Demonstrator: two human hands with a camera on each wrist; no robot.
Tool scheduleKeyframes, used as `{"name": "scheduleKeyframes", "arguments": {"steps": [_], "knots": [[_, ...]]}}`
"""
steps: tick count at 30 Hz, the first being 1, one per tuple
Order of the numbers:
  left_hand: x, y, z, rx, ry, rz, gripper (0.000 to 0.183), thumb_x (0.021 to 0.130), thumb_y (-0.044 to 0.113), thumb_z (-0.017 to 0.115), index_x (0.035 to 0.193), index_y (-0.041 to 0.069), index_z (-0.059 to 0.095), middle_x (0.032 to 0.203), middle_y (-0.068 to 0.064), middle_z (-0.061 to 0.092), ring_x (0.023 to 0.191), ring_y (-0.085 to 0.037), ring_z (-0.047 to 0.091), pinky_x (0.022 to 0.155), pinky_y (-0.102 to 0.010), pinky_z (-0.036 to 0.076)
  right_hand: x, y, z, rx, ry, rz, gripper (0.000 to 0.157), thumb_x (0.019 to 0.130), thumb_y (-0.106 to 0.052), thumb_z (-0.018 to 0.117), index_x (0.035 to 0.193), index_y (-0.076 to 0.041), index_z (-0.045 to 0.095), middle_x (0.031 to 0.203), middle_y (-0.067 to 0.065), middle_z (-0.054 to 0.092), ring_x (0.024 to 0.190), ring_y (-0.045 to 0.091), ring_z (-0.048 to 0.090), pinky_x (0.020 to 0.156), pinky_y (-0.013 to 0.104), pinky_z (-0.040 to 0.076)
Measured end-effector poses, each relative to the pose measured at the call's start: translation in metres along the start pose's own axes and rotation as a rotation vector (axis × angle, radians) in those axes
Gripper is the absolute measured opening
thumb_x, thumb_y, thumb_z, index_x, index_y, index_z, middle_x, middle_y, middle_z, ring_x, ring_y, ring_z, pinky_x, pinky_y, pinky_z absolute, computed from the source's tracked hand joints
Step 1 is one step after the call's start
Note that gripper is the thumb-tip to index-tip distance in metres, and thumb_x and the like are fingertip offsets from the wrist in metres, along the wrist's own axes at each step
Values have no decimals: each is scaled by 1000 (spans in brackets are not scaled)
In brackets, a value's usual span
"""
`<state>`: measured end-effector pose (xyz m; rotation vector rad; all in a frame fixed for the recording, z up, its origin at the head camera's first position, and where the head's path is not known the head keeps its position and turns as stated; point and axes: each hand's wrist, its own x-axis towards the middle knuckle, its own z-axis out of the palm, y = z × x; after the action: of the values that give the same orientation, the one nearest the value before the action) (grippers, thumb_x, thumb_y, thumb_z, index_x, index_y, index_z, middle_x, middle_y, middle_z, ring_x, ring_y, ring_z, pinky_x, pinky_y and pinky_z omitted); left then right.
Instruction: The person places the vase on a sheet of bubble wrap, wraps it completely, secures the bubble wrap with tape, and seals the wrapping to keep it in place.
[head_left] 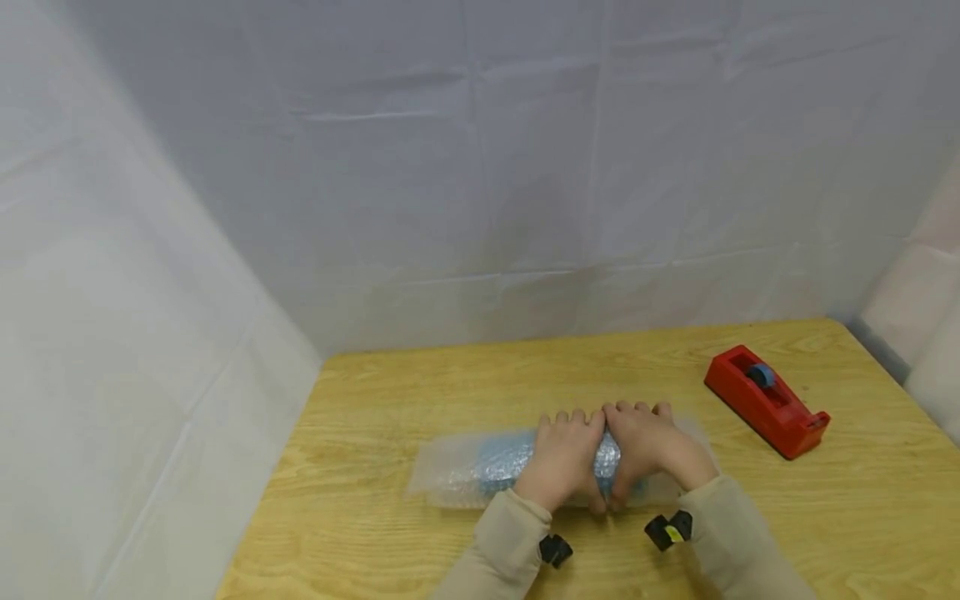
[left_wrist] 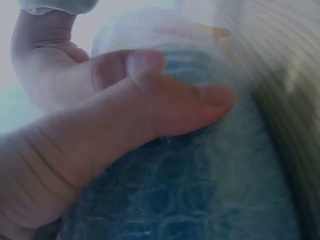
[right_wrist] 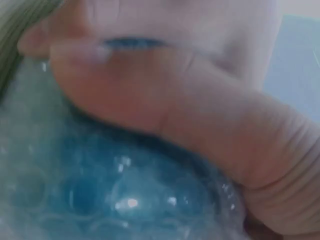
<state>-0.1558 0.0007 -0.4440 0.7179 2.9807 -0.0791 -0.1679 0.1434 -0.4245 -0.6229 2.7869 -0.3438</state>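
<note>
A long blue object rolled in clear bubble wrap (head_left: pixel 504 463) lies crosswise on the wooden table. Its blue core shows through the bubbles, while the wrap's flatter, paler ends stick out on both sides. My left hand (head_left: pixel 562 458) grips the roll around its middle, fingers over the far side and thumb on the near side. Right beside it, my right hand (head_left: pixel 647 446) holds the roll the same way. Both thumbs press on the bubble wrap close together, as the left wrist view shows with the left thumb (left_wrist: pixel 165 107) and the right wrist view with the right thumb (right_wrist: pixel 130 90).
A red tape dispenser (head_left: pixel 767 402) with a small blue-cored roll stands at the right of the table (head_left: pixel 420 383). White sheeting (head_left: pixel 480 183) hangs behind the table and along its left and right sides.
</note>
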Motion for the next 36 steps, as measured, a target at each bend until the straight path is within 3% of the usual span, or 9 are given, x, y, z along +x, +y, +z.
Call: {"name": "scheduleKeyframes", "arguments": {"steps": [5, 16, 22, 29, 36], "knots": [[-1, 1, -6, -54, -71, -13, 116, 45, 58, 95, 144, 25, 45, 125, 2, 59, 113, -22, 56, 100, -46, 43, -1, 1, -3, 69, -55, -16, 105, 43, -42, 98, 129, -1, 53, 116, 11, 60, 103, 35, 55, 95, 72, 26], [-4, 2, -6, -39, -65, 0, 116, 46, 56, 96, 145, 24, 44, 126, 0, 58, 113, -23, 56, 98, -45, 44, -8, -3, 1, 15, -9, 3, 101, 44, -46, 97, 125, -3, 55, 114, 9, 61, 104, 35, 55, 99, 71, 24], [-3, 1, -5, -41, -75, -5, 114, 46, 57, 96, 144, 26, 44, 128, 0, 58, 114, -24, 56, 100, -46, 43, -16, -6, 6, -49, 82, 3, 102, 46, -47, 96, 127, -2, 55, 125, 14, 59, 116, 40, 52, 102, 73, 20], [-1, -2, -6, -3, -75, 1, 110, 47, 62, 93, 140, 27, 46, 123, 2, 59, 107, -22, 57, 92, -43, 47, -29, -14, 26, -202, 289, 14, 113, 45, -47, 98, 134, 2, 49, 131, 22, 54, 120, 44, 49, 100, 74, 25], [0, -2, -6, -21, -67, 15, 110, 46, 62, 94, 138, 25, 47, 119, 1, 60, 104, -22, 58, 90, -42, 47, -31, -18, 40, -151, 386, 74, 121, 37, -44, 101, 137, -2, 46, 135, 26, 46, 126, 48, 40, 101, 75, 17]]}}
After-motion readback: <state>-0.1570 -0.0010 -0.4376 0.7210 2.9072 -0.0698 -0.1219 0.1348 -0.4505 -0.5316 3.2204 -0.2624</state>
